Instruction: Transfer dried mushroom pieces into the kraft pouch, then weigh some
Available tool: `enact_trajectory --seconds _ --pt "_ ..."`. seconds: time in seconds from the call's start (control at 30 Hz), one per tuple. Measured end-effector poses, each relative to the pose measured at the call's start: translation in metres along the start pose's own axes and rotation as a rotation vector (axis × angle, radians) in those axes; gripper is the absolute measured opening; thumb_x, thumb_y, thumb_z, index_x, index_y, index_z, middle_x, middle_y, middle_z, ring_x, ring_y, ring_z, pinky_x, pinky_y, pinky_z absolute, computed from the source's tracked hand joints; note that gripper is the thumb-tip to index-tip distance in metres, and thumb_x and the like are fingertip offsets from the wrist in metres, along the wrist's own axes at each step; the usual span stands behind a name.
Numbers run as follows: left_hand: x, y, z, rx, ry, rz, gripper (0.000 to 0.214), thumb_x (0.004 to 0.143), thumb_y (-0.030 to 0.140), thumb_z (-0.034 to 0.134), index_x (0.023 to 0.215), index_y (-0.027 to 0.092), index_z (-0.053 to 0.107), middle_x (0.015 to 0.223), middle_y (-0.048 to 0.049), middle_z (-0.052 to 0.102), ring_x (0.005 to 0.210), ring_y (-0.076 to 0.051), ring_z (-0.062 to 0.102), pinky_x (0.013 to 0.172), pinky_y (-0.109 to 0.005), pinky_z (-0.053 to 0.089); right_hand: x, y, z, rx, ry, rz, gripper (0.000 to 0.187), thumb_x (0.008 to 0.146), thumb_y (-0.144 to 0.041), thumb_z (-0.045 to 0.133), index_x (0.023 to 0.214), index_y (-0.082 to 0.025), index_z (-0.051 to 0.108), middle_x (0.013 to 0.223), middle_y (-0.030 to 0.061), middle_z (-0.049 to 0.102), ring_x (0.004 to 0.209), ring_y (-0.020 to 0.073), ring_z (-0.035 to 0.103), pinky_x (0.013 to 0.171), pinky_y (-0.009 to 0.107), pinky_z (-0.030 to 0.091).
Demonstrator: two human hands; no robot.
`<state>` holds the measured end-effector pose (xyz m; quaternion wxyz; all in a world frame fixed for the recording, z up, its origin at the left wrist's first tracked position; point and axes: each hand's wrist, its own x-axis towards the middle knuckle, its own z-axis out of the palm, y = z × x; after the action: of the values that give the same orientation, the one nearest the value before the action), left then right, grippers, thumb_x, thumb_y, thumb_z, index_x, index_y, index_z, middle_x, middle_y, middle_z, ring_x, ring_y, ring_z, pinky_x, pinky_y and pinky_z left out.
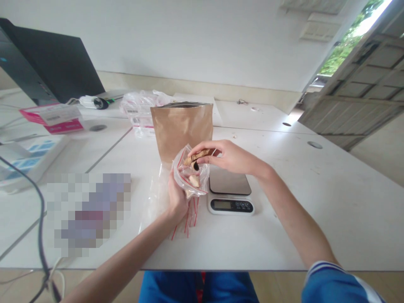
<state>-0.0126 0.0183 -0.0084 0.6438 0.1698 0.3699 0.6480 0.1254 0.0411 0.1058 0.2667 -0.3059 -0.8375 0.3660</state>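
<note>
My left hand (176, 198) grips a small clear zip bag (191, 174) with a red seal line, held upright above the table with pale dried pieces inside. My right hand (225, 155) pinches brown dried pieces (198, 156) at the bag's open mouth. Just behind stands a brown paper pouch (182, 128), open at the top. A small digital kitchen scale (229, 191) lies right of the bag, under my right wrist. Several empty clear zip bags (158, 206) lie flat on the table below my left hand.
A white table (315, 210) carries a laptop (53, 63) at the far left, pink and white boxes (53, 118), a bundle of plastic bags (140, 107) behind the pouch, and a black cable (39, 219) at the left edge. A door (362, 92) stands open at the right.
</note>
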Motion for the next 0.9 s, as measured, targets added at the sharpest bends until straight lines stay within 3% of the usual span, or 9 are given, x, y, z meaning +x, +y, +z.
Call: enact_trajectory --seconds 0.13,0.27,0.33,0.53,0.77,0.9 --pt "0.0 -0.002 -0.003 0.017 0.027 0.046 0.03 0.089 0.039 0.042 0.088 0.017 0.062 0.065 -0.005 0.069 0.054 -0.018 0.063 0.051 -0.025 0.049 0.011 -0.011 -0.015 -0.039 0.22 -0.119 0.021 0.089 -0.032 0.059 0.105 -0.021 0.066 0.107 0.0048 0.068 0.097 0.0165 0.064 0.084 0.03 0.051" --pt "0.001 -0.003 -0.004 0.021 0.01 0.028 0.028 0.089 0.036 0.039 0.088 0.017 0.06 0.063 -0.0048 0.069 0.048 -0.017 0.061 0.045 -0.025 0.046 0.043 -0.02 -0.022 -0.19 0.56 -0.15 0.027 0.094 -0.041 0.049 0.115 -0.025 0.057 0.115 0.0059 0.063 0.107 0.0194 0.06 0.081 0.028 0.051" --pt "0.001 -0.003 -0.004 0.023 0.015 0.024 0.027 0.089 0.035 0.039 0.088 0.018 0.059 0.061 -0.0039 0.068 0.048 -0.017 0.061 0.044 -0.024 0.046 0.062 -0.019 -0.024 -0.272 0.635 -0.149 0.027 0.096 -0.042 0.045 0.116 -0.027 0.054 0.117 0.0057 0.062 0.113 0.0196 0.058 0.084 0.027 0.049" --pt "0.001 -0.002 -0.003 0.021 0.024 0.033 0.028 0.087 0.038 0.042 0.089 0.016 0.059 0.058 -0.0026 0.066 0.046 -0.016 0.06 0.047 -0.025 0.049 0.1 -0.002 -0.027 -0.409 0.588 -0.21 0.012 0.095 -0.032 0.049 0.097 -0.024 0.057 0.105 0.0029 0.066 0.103 0.0167 0.06 0.091 0.026 0.044" --pt "0.0 -0.003 -0.004 0.031 0.031 0.003 0.033 0.09 0.036 0.037 0.091 0.015 0.062 0.061 -0.0042 0.069 0.055 -0.018 0.065 0.053 -0.026 0.052 0.101 -0.006 -0.03 -0.487 0.507 -0.176 0.012 0.093 -0.038 0.051 0.092 -0.027 0.056 0.101 0.0014 0.065 0.104 0.0198 0.056 0.087 0.028 0.041" --pt "-0.001 -0.002 -0.003 0.035 0.041 0.003 0.031 0.091 0.033 0.036 0.091 0.015 0.062 0.061 -0.0046 0.07 0.055 -0.017 0.066 0.055 -0.025 0.052 0.105 -0.004 -0.029 -0.448 0.522 -0.255 0.014 0.094 -0.038 0.049 0.093 -0.026 0.055 0.103 -0.0007 0.064 0.103 0.0163 0.052 0.092 0.026 0.035"
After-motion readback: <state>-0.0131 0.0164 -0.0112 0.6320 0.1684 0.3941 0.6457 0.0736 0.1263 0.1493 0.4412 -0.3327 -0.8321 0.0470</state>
